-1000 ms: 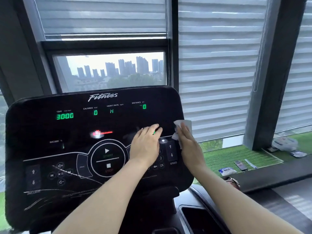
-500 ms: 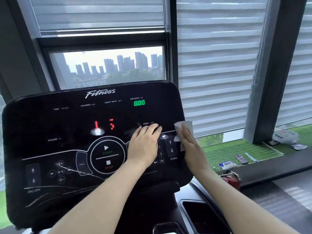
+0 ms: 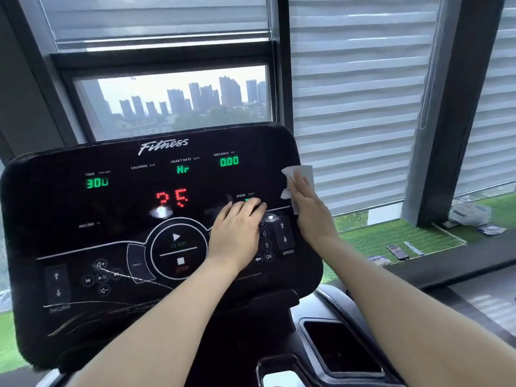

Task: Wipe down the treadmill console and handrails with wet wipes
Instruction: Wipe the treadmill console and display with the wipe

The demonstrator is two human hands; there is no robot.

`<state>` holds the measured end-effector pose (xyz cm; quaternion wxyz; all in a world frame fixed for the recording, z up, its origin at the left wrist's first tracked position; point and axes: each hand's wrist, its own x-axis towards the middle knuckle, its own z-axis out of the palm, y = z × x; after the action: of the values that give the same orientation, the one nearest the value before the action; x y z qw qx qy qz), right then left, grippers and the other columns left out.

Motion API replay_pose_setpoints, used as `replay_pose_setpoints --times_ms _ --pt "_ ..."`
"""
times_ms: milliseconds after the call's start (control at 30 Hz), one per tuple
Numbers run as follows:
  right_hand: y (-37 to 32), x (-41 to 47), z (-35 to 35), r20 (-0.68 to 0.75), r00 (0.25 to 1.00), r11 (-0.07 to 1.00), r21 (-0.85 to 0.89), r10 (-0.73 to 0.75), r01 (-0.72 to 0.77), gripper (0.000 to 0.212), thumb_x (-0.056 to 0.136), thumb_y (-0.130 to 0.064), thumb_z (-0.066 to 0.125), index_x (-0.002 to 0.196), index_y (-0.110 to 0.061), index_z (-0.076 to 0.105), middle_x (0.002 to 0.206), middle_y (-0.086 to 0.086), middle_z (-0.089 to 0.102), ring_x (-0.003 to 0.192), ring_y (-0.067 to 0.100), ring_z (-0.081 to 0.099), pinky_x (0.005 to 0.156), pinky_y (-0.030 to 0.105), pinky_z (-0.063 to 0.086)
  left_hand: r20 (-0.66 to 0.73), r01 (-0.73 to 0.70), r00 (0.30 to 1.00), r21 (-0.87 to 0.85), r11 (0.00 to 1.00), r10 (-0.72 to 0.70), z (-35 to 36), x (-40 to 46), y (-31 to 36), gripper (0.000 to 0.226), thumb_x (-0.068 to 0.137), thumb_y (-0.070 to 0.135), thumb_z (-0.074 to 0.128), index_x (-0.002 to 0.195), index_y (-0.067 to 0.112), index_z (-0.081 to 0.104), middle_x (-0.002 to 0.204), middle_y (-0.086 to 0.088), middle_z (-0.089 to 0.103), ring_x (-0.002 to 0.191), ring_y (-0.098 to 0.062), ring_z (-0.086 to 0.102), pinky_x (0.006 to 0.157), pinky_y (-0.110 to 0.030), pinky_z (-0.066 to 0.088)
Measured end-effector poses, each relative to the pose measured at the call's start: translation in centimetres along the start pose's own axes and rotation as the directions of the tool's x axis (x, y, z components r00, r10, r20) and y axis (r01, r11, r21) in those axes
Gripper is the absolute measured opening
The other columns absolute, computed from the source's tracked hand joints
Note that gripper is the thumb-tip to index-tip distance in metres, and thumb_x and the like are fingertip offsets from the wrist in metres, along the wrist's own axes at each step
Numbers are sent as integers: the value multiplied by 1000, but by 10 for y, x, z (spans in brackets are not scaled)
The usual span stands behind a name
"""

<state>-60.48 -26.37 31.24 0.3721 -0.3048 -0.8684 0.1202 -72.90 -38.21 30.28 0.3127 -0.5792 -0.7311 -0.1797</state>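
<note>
Your left hand (image 3: pixel 237 233) lies flat on the treadmill console (image 3: pixel 111 219), palm down, fingers straight and together, covering part of the number keypad just right of the round START/STOP dial (image 3: pixel 178 247). Fingertips reach up to the SPEED readout. It holds nothing.

Your right hand (image 3: pixel 310 210) sits at the console's right edge, fingers extended and pressing a white wet wipe (image 3: pixel 303 173) against that edge. The wipe sticks out above and beside the fingertips, crumpled, partly hidden under the palm. Can't tell if your thumb hooks round the wipe; it looks pressed, not pinched.

Both hands are near each other, not touching; the SPEED arrow keys (image 3: pixel 283 233) show between them.

Console is black and glossy, tilted toward you, displays lit: green TIME digits, "Hr" under HEART RATE, 0.00 under DISTANCE, red dot digits in the middle. Streaks show on the lower left panel near the INCLINE keys (image 3: pixel 57 283).

Below right of the console, a dark recessed tray (image 3: pixel 340 347) in the treadmill body. Handrails not clearly visible.

Behind: window (image 3: pixel 178 104) with city towers, striped blinds (image 3: pixel 357 93) to the right. On the green turf ledge (image 3: pixel 391 236) at right lie a remote (image 3: pixel 398 251), small packets and a crumpled plastic pack (image 3: pixel 470 213), well apart from your hands.
</note>
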Motion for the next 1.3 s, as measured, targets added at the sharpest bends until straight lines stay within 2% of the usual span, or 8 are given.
replay_pose_setpoints --times_ms 133,233,467,667,867,1033,1167,1300 --pt "17 -45 19 1 1000 1000 5 -6 6 72 88 16 33 150 -18 20 152 -17 -2 144 6 4 109 28 28 -6 -5 1000 14 1000 5 1 -3 -1 46 84 10 61 129 20 57 131 5 56 117 -17 54 108 -36 34" --pt "24 -63 22 22 1000 1000 13 1 -1 67 90 15 36 149 -15 22 148 -19 -5 138 0 0 111 25 24 -16 -2 1000 11 1000 3 2 -3 -1 46 85 9 60 129 19 57 132 5 56 117 -17 54 108 -36 34" --pt "-6 6 -1 3 999 997 -69 41 -40 62 94 9 29 151 -12 15 159 -3 0 146 14 4 110 35 30 -78 -47 996 21 999 49 4 -1 -4 45 76 8 69 120 18 64 122 4 62 108 -18 60 100 -38 43" --pt "1 2 12 -51 999 1000 -23 9 -10 65 93 10 34 150 -17 20 159 -8 4 146 11 5 103 32 36 -100 -68 993 15 998 69 5 -1 -8 46 74 9 72 118 20 65 120 6 63 105 -16 61 97 -36 45" --pt "7 -23 16 -30 1000 1000 23 -3 4 58 96 5 34 149 -18 26 157 -10 9 145 10 10 108 35 34 -92 -56 994 20 998 57 2 0 -12 43 81 9 65 123 19 62 126 5 60 112 -17 58 102 -36 41" --pt "-12 30 -10 -71 994 996 -29 84 -87 69 92 8 28 152 -23 13 159 -8 3 139 24 31 99 38 39 -169 -45 984 44 998 51 -4 2 -25 44 71 9 74 114 17 68 115 4 64 99 -17 64 93 -37 48" --pt "-33 26 9 -58 997 999 -27 42 -44 68 92 12 26 152 -17 11 159 -8 -1 146 13 3 107 34 36 -176 -48 983 70 996 60 -8 3 -39 46 72 8 72 116 19 67 117 5 64 100 -17 63 95 -38 47" --pt "-46 15 22 40 992 990 -70 -123 126 65 93 11 31 151 -12 15 159 -10 -1 146 10 -1 102 27 40 -155 -63 985 94 994 77 -10 4 -41 44 74 8 70 116 19 66 118 5 64 101 -17 63 95 -39 47"
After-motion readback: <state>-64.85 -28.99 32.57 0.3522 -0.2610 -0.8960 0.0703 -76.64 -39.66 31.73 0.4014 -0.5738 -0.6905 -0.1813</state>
